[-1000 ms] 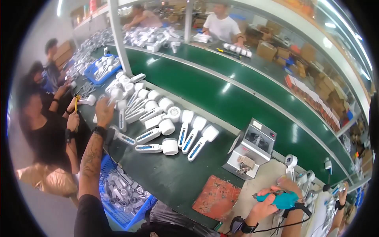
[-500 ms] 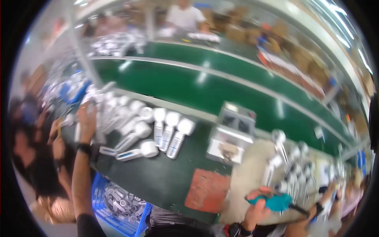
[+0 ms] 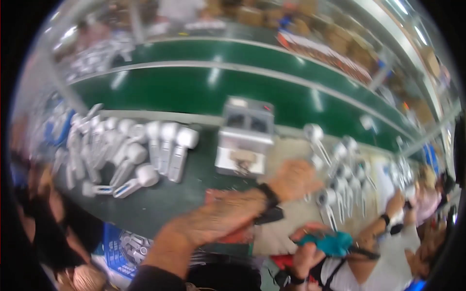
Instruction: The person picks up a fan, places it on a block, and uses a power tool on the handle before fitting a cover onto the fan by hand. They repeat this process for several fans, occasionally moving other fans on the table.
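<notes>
My left hand (image 3: pixel 293 179) is stretched across the bench over the beige mat (image 3: pixel 272 237). It is beside a white long-handled piece with a round head (image 3: pixel 313 131) and partly covers another; blur hides whether its fingers hold anything. My right hand (image 3: pixel 307 257), low on the right, is wrapped round a teal electric screwdriver (image 3: pixel 330 242) with a red part and a black end pointing right. More white round-headed pieces (image 3: pixel 339 186) lie in rows on the mat to the right. Several similar ones (image 3: pixel 167 145) lie on the dark bench at left.
A grey box-shaped machine (image 3: pixel 245 131) stands mid-bench before the green conveyor (image 3: pixel 174 92). A red mat (image 3: pixel 238 235) lies partly under my left forearm. A blue crate (image 3: pixel 114 252) of grey parts sits below. Co-workers' arms (image 3: pixel 57 206) are at left, others (image 3: pixel 374 225) at right.
My left hand has left the white pieces at left and crossed to the mat on the right. The view has turned rightward. My right hand still holds the electric screwdriver.
</notes>
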Demonstrator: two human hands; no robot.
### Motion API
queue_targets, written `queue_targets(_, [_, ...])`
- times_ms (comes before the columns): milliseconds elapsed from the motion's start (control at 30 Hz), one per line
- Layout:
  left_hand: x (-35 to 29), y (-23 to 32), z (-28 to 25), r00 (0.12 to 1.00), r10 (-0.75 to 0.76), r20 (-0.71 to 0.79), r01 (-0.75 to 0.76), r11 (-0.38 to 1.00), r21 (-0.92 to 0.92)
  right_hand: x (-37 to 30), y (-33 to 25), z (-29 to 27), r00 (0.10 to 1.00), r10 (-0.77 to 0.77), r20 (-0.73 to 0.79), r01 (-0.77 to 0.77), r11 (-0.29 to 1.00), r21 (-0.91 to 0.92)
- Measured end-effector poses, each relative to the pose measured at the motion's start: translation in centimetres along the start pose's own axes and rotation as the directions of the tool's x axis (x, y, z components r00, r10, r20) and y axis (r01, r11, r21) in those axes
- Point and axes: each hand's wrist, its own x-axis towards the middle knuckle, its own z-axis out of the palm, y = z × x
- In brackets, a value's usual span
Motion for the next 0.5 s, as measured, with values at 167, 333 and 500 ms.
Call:
queue_targets(167, [-1.3,-1.1,5.9,0.993,-0.097,0.068,0.097,0.995,-0.002,-0.8,0.7,-1.6,0.998,-0.063,0.018,0.063,0.998,-0.015])
queue_targets(333, [-2.2,-3.3,7.4,0.972,-0.192,0.134,0.187,0.981,0.049,0.5,1.7,-1.5,0.990,-0.120,0.076,0.123,0.992,-0.035])
queue_targets(500, [-2.7,-0.3,-0.7,0.992,-0.120,0.039,0.123,0.988,-0.093,3.1,3.9,-0.8,0.999,-0.050,0.012,0.051,0.996,-0.079])
